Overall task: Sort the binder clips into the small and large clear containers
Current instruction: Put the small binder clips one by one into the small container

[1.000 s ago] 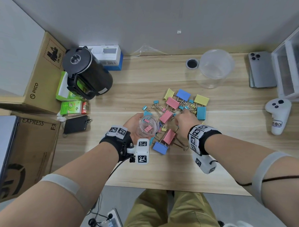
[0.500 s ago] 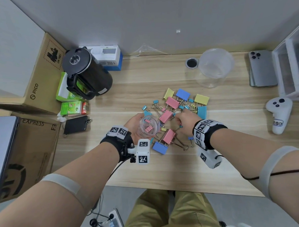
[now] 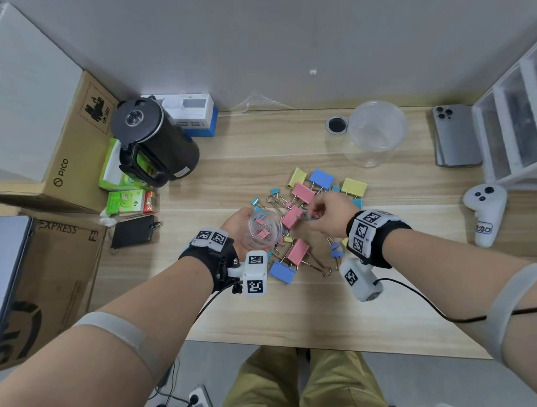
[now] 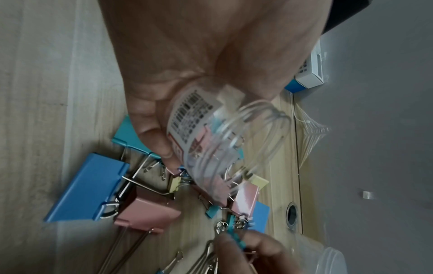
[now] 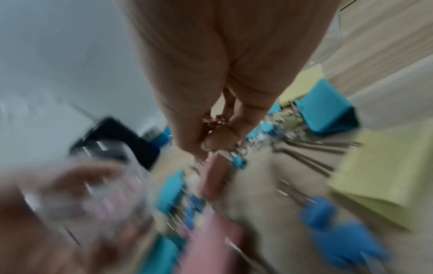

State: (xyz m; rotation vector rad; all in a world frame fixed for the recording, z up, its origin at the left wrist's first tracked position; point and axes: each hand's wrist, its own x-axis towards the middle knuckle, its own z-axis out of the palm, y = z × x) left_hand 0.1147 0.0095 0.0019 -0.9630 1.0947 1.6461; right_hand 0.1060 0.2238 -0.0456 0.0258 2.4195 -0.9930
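Observation:
My left hand point(image 3: 237, 223) grips the small clear container point(image 3: 261, 230) just left of the clip pile, its mouth tilted towards the pile. A few small pink clips lie inside it; in the left wrist view the small clear container point(image 4: 222, 144) shows a barcode label. My right hand point(image 3: 314, 216) pinches small teal clips point(image 3: 310, 217) just right of the container, above a large pink clip point(image 3: 292, 218). The left wrist view shows those teal clips point(image 4: 236, 235) by the right fingertips point(image 4: 248, 248). The large clear container point(image 3: 376, 131) stands empty at the back. The right wrist view is blurred.
Large blue point(image 3: 282, 271), pink point(image 3: 299, 250) and yellow point(image 3: 354, 187) clips lie mixed with small ones mid-table. A black kettle point(image 3: 153, 143) and boxes stand left. A phone point(image 3: 455, 134), drawer unit point(image 3: 523, 122) and white controller point(image 3: 487, 209) are on the right.
My right hand has come up off the pile with small teal clips pinched in its fingertips, its wrist swinging right. The left hand keeps the small container in place.

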